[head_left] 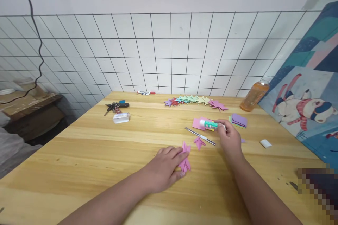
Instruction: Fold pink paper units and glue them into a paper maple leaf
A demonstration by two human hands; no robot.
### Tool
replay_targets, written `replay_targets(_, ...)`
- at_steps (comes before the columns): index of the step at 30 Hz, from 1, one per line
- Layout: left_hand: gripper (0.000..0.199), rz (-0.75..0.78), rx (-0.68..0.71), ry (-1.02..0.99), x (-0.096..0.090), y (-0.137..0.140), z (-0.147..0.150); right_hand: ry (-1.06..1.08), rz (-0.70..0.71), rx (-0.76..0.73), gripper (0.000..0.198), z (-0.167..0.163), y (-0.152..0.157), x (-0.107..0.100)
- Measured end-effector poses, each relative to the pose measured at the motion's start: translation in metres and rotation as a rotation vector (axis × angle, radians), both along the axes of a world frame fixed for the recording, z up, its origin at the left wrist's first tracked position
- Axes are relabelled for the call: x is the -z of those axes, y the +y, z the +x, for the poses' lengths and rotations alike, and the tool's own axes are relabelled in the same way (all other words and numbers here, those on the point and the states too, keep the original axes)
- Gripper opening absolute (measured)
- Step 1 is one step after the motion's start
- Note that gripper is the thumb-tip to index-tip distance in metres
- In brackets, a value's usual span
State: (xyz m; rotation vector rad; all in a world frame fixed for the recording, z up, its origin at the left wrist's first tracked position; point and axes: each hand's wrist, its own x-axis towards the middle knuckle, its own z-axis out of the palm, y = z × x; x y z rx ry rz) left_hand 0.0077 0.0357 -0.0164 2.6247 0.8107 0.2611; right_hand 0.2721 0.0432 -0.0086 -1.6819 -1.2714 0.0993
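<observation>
My left hand (169,165) lies flat on the table with its fingers stretched over a pink folded-paper piece (185,163), partly covering it. In my right hand (230,140) is a green and white glue stick (210,124), its white end pointing left, above a pink paper sheet (196,123). Something yellow shows beneath the stick, too covered to name. Between my hands lie a smaller pink folded piece (199,143) and a slim silver craft knife (200,136). A bit of purple paper (243,141) peeks out beside my right wrist.
Farther back, a row of colored folded-paper pieces (195,100) lies near the tiled wall. Right are stacked paper sheets (239,120), a bottle (255,95) and a white cap-like piece (265,143). Left are keys (116,106), a small white box (121,117) and a marker (146,93).
</observation>
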Motion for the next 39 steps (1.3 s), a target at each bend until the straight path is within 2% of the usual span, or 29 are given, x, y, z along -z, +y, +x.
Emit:
replay_targets(2, 0.053, 0.031, 0.003, 0.044, 0.001, -0.002, 0.000, 0.141, -0.009, -0.048, 0.027, -0.018, -0.010, -0.006)
replay_targets(3, 0.053, 0.041, 0.000, 0.066, 0.001, -0.003, 0.000, 0.120, 0.011, -0.075, 0.028, -0.025, -0.014, -0.008)
replay_targets(6, 0.054, 0.047, -0.006, 0.103, 0.002, -0.005, 0.001, -0.214, 0.083, -0.257, 0.029, -0.041, -0.024, -0.008)
replay_targets(9, 0.055, 0.048, -0.008, 0.113, 0.001, -0.008, 0.003, -0.470, 0.041, -0.355, 0.028, -0.049, -0.027, -0.003)
replay_targets(11, 0.056, 0.054, -0.015, 0.124, 0.001, -0.009, 0.004, -0.549, 0.028, -0.326, 0.029, -0.053, -0.026, 0.001)
replay_targets(16, 0.056, 0.066, -0.036, 0.150, 0.003, -0.012, 0.006, -0.590, 0.138, -0.249, 0.034, -0.062, -0.022, 0.004)
replay_targets(24, 0.056, 0.063, -0.054, 0.146, -0.001, -0.014, 0.007, -0.697, 0.177, -0.262, 0.031, -0.072, -0.016, 0.012)
replay_targets(29, 0.051, 0.041, -0.060, 0.124, -0.005, -0.015, 0.009, -0.665, 0.141, -0.257, 0.028, -0.075, -0.013, 0.017)
replay_targets(39, 0.056, -0.011, -0.096, 0.148, -0.003, -0.020, 0.013, -0.665, 0.161, -0.218, 0.024, -0.075, -0.008, 0.017)
